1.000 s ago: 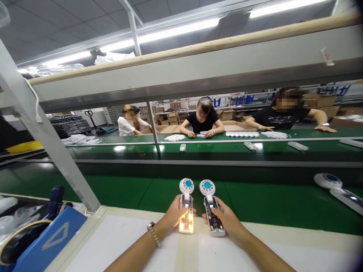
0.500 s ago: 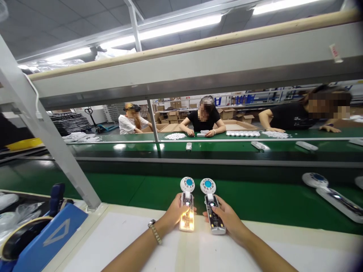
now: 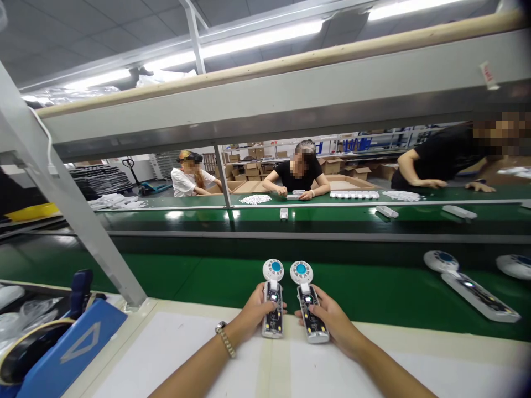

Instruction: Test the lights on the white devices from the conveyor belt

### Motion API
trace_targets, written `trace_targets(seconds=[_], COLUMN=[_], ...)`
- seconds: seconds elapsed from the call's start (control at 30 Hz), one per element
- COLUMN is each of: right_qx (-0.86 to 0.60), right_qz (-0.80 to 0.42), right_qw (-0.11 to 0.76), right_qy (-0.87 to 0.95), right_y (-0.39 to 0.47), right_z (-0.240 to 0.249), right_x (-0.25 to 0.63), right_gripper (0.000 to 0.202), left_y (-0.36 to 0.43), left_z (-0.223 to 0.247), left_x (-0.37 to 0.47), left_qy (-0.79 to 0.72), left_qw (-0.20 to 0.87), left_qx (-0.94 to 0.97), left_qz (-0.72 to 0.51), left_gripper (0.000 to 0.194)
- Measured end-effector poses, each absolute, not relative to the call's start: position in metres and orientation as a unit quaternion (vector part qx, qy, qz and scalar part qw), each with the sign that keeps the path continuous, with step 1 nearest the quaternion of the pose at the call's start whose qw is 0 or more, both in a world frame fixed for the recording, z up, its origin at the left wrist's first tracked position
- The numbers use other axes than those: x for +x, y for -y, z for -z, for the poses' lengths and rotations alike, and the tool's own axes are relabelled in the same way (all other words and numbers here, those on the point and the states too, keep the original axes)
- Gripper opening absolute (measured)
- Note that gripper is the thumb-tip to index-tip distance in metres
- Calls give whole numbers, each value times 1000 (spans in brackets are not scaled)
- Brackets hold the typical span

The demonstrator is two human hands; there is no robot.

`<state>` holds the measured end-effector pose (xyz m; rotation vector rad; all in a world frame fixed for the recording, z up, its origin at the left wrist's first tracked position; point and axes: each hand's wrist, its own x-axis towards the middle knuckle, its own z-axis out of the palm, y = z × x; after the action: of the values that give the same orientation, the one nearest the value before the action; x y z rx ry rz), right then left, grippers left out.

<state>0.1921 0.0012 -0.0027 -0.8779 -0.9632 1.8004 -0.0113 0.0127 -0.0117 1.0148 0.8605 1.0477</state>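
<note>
My left hand (image 3: 258,305) is closed around a white handheld device (image 3: 272,323) with a round head and blue centre, its thumb on the dark circuit face. My right hand (image 3: 327,311) grips a similar device (image 3: 314,327), thumb also on the face. Both devices stand side by side, apart, heads pointing away over the green belt (image 3: 232,282). A small light glows near the top of each board. A third such device (image 3: 477,293) lies on the belt at the right.
A white-topped bench edge (image 3: 199,362) lies beneath my forearms. Left are a slanted metal post (image 3: 83,221) and a blue holder (image 3: 70,348). Another round head (image 3: 514,266) is at far right. Across the belts, several people work beside white parts (image 3: 255,199).
The yellow-orange glow on the device in my left hand has gone out. The device on the near belt has moved left; small white parts on the far belt have shifted right.
</note>
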Motion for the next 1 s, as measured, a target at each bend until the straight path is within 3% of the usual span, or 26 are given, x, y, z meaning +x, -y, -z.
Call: trace_targets(seconds=[0.27, 0.5, 1.0], right_qx=[-329, -326, -333], right_qz=[-704, -727, -716], right_qw=[491, 462, 489], right_qy=[393, 389, 371], right_y=[-3, -2, -5], right_z=[16, 9, 19], right_x=[189, 194, 190], right_gripper=[81, 79, 80], left_y=[-11, -11, -10], left_z=[9, 9, 5], left_x=[-11, -11, -10], left_qy=[-377, -385, -369], left_qw=[656, 652, 660], left_qx=[465, 461, 462], left_qz=[-460, -462, -462], left_gripper=[49, 49, 50])
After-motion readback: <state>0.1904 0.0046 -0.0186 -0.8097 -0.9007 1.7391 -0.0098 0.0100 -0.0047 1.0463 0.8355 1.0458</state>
